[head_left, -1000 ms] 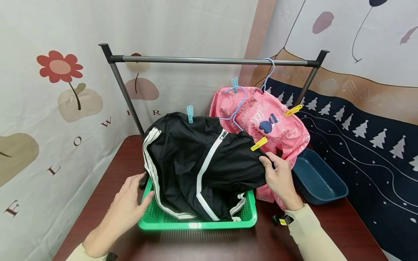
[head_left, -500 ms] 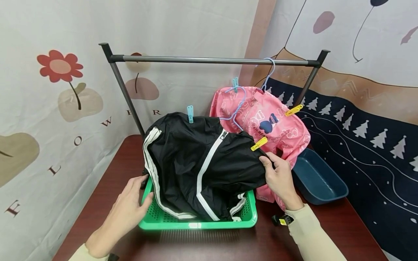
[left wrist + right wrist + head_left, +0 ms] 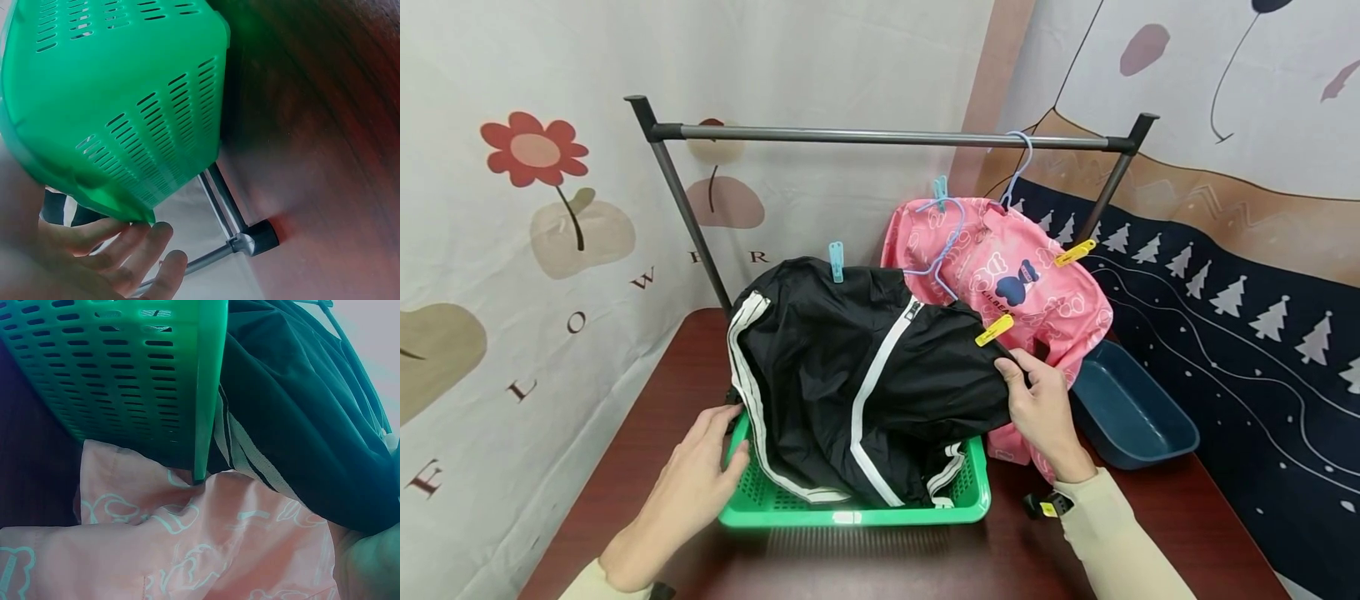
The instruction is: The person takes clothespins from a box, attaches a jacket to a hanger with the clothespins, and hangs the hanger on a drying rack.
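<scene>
A black jacket [image 3: 820, 375] with white stripes lies over the green basket [image 3: 857, 519]. A light-blue hanger [image 3: 953, 242] sticks up at its collar. It carries a blue clothespin [image 3: 837, 263] on one shoulder and a yellow clothespin [image 3: 995, 330] on the other. My right hand [image 3: 1043, 417] pinches the jacket near its right edge, thumb on top. At the basket's left side, my left hand [image 3: 688, 479] reaches with extended fingers, fingertips right at the rim. In the left wrist view those fingers [image 3: 164, 234] show beside the basket's perforated wall.
Behind the basket stands a dark metal rack with a horizontal bar [image 3: 850, 136]. A pink jacket [image 3: 977, 250] hangs from it at the right on a blue hanger, with clothespins on its shoulders. A dark blue basin [image 3: 1138, 408] sits at the right of the brown table [image 3: 820, 575].
My left hand has shifted slightly right, its fingertips now closer in at the basket's left rim. My right hand keeps its pinch in the same place, and the jackets look unmoved.
</scene>
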`<state>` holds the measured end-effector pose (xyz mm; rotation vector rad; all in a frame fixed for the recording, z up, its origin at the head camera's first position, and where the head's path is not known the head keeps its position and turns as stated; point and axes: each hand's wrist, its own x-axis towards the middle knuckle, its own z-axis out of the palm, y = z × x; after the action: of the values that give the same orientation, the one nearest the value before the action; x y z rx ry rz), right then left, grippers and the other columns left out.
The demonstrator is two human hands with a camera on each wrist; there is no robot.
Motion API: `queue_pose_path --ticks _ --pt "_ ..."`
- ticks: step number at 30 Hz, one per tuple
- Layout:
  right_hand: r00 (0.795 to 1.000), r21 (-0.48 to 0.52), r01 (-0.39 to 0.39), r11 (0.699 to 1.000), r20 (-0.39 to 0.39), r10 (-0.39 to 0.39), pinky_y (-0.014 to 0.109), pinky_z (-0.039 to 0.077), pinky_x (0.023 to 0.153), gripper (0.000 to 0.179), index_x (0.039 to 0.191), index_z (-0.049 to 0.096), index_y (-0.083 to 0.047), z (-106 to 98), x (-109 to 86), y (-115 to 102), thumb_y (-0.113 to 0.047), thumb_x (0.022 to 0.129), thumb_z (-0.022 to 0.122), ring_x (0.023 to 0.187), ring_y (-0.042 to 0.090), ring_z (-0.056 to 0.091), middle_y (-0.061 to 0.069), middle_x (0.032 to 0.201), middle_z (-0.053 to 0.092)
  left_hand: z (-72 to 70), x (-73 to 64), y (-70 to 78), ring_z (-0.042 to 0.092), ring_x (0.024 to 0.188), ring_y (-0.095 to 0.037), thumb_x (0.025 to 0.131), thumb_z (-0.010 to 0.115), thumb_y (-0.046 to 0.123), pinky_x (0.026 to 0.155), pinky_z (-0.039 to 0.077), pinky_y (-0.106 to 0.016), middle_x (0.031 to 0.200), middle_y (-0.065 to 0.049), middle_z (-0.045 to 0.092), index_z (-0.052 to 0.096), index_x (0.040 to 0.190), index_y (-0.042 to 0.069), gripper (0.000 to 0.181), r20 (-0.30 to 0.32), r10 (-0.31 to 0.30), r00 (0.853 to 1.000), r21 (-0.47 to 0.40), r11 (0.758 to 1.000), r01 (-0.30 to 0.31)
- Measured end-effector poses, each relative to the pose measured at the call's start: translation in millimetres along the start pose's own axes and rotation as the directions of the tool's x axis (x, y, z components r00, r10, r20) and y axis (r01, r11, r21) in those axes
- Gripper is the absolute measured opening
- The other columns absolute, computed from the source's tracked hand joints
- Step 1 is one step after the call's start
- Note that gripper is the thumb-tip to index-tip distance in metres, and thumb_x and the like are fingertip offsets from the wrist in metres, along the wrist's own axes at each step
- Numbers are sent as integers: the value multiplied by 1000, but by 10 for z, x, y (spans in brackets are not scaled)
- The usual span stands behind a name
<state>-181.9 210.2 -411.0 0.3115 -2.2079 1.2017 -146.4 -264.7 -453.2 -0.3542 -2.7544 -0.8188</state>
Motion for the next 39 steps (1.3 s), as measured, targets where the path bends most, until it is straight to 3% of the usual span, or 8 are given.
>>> queue_pose_path --ticks 11,22,36,39 --pt "1000 8 1 1000 2 -1 21 43 67 16 104 83 -11 4 -2 -5 -9 115 72 69 8 55 -3 65 46 15 -15 7 73 132 -47 114 67 12 101 58 -76 162 -24 61 56 164 -4 54 7 -19 1000 10 1000 19" --pt "1000 7 5 1000 -2 -5 21 43 68 15 104 83 -11 7 0 2 -7 114 73 71 8 54 -3 66 49 24 -20 12 70 140 -48 114 65 11 100 55 -77 163 -23 61 56 165 -2 54 -5 -22 1000 12 1000 22" --pt "1000 16 -1 1000 0 1 21 43 69 17 102 82 -12 -1 -6 1 -9 115 72 70 8 54 -3 65 46 1 -25 -9 74 128 -48 114 65 11 94 58 -74 163 -24 60 55 166 -4 55 -20 -22 1000 21 1000 23" --pt "1000 17 -2 1000 -2 2 21 43 69 17 102 83 -12 -1 -7 0 -10 116 72 71 8 55 -2 65 47 -3 -18 -25 76 106 -41 114 65 12 89 60 -70 163 -25 60 55 166 -3 55 -19 -23 1000 22 999 23"
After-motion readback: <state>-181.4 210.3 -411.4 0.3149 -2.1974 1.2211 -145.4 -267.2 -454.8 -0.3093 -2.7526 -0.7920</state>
